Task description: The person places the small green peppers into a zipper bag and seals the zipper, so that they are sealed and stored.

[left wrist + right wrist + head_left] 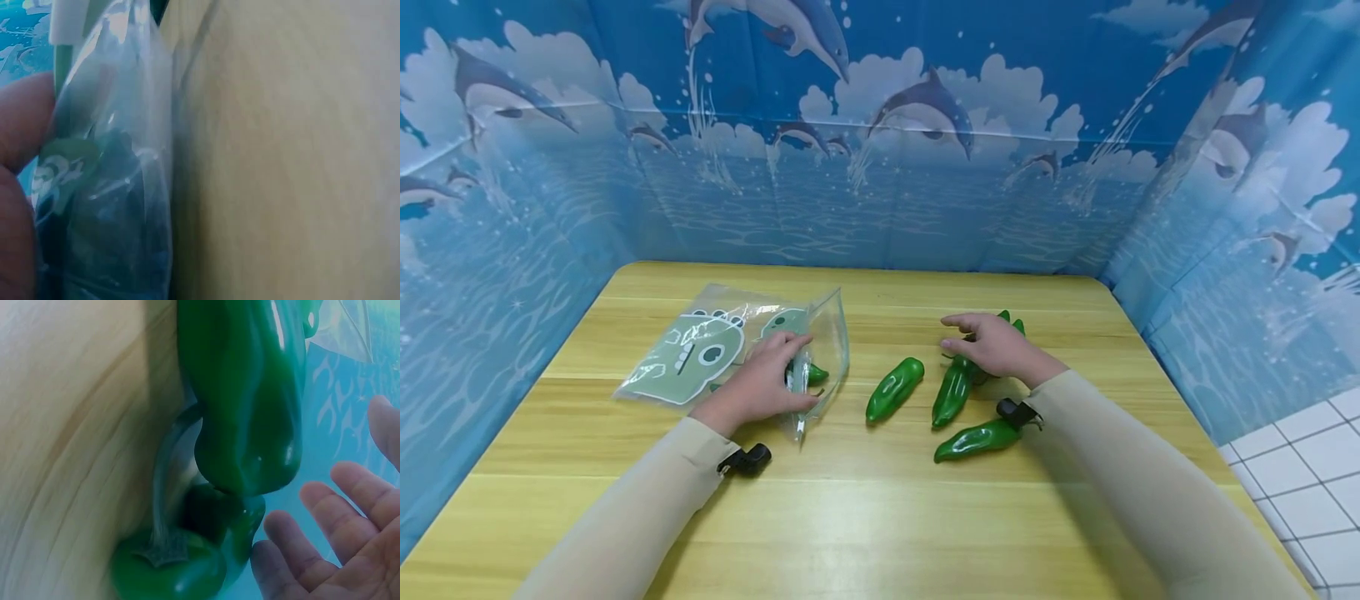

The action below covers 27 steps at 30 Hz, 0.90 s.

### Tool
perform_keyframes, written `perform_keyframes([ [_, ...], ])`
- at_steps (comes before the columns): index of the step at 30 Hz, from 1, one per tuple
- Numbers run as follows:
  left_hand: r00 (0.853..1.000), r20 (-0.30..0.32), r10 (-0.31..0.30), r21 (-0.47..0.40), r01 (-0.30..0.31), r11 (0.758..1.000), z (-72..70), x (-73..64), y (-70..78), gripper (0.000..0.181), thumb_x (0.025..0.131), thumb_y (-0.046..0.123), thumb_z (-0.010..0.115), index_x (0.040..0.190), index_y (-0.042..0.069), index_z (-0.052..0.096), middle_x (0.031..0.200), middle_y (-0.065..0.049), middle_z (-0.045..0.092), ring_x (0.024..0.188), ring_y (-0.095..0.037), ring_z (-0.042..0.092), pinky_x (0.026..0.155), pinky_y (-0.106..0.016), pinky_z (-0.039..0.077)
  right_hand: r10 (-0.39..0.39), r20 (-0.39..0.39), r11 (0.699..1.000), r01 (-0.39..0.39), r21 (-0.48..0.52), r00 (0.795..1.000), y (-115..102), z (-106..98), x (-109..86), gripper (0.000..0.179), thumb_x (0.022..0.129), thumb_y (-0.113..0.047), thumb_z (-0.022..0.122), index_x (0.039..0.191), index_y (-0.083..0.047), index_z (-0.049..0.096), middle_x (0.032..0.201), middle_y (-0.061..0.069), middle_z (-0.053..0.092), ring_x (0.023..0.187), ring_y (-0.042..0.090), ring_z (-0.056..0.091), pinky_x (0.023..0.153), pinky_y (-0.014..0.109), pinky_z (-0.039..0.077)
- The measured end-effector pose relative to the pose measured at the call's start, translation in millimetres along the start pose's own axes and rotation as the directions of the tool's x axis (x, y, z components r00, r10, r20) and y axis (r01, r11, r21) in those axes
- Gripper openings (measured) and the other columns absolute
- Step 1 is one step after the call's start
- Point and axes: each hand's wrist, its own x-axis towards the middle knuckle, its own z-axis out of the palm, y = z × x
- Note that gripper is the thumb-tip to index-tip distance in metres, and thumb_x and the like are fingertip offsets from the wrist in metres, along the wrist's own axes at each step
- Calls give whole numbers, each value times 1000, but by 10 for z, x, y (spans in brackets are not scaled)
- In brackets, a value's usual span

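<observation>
A clear plastic bag (831, 342) with a green cartoon monster print lies at the left, its mouth raised and facing right. My left hand (763, 379) grips the bag near the mouth, thumb on the near side. A green pepper (817, 375) shows inside the bag's mouth. My right hand (996, 343) hovers over a cluster of green peppers (244, 394), its fingers spread and holding nothing. One green pepper (953, 392) lies just below that hand, another pepper (977, 440) under the right wrist. A separate pepper (895, 390) lies between the hands.
The wooden table (865, 517) carries everything. A blue dolphin-print curtain (887, 192) stands round its back and sides. White floor tiles (1307, 467) show beyond the right edge. Each wrist wears a small black camera (752, 460).
</observation>
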Motion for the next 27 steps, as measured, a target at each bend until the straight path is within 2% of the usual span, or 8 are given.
perform_keyframes([
  [5, 1000, 6, 13, -15, -13, 1000, -5, -4, 5, 117, 78, 42, 89, 169, 9, 23, 167, -20, 30, 154, -46, 28, 123, -70, 26, -20, 17, 999, 21, -43, 1000, 34, -21, -21, 64, 107, -39, 61, 160, -7, 44, 164, 21, 44, 148, 45, 45, 117, 63, 41],
  [9, 1000, -2, -12, -95, 11, 995, -14, -10, -9, 125, 77, 39, 90, 171, 16, 11, 174, -18, 17, 157, -48, 21, 119, -72, 32, 2, 63, 997, 3, -80, 998, 85, -46, -51, 71, 105, -41, 64, 162, -7, 40, 168, 21, 38, 152, 46, 39, 120, 64, 37],
  [15, 998, -53, -24, -202, 13, 979, -34, -9, -60, 128, 78, 42, 90, 172, 17, 7, 172, -17, 19, 149, -46, 39, 115, -67, 42, 16, 162, 994, 2, -113, 987, 174, -79, -84, 75, 104, -41, 65, 165, -7, 36, 174, 24, 19, 161, 50, 11, 125, 68, 23],
  [17, 998, -61, -32, -223, 17, 975, -42, -18, -78, 130, 77, 43, 90, 172, 18, 5, 173, -17, 17, 149, -47, 39, 115, -68, 41, 4, 173, 993, 16, -117, 985, 194, -90, -87, 72, 105, -37, 63, 165, -7, 35, 174, 24, 18, 161, 50, 7, 125, 69, 20],
  [22, 996, -71, -55, -267, 34, 963, -65, -49, -95, 133, 79, 44, 90, 171, 24, -3, 176, -17, 5, 156, -51, 26, 118, -72, 34, -25, 179, 990, 49, -136, 983, 254, -127, -101, 59, 110, -21, 53, 164, -7, 36, 173, 25, 20, 160, 51, 11, 125, 69, 20],
  [25, 995, -83, -59, -290, 33, 956, -71, -57, -98, 136, 79, 42, 90, 171, 24, -8, 177, -19, 1, 158, -51, 20, 120, -72, 30, -25, 161, 987, 49, -151, 987, 286, -150, -115, 56, 109, -8, 47, 164, -6, 37, 173, 25, 23, 158, 50, 21, 119, 67, 34],
  [27, 994, -92, -63, -301, 33, 953, -75, -63, -96, 138, 79, 42, 91, 170, 23, -10, 177, -19, 0, 159, -50, 18, 121, -71, 28, -23, 146, 984, 49, -173, 989, 299, -160, -122, 55, 108, -3, 46, 162, -5, 39, 172, 26, 23, 156, 51, 25, 116, 66, 38],
])
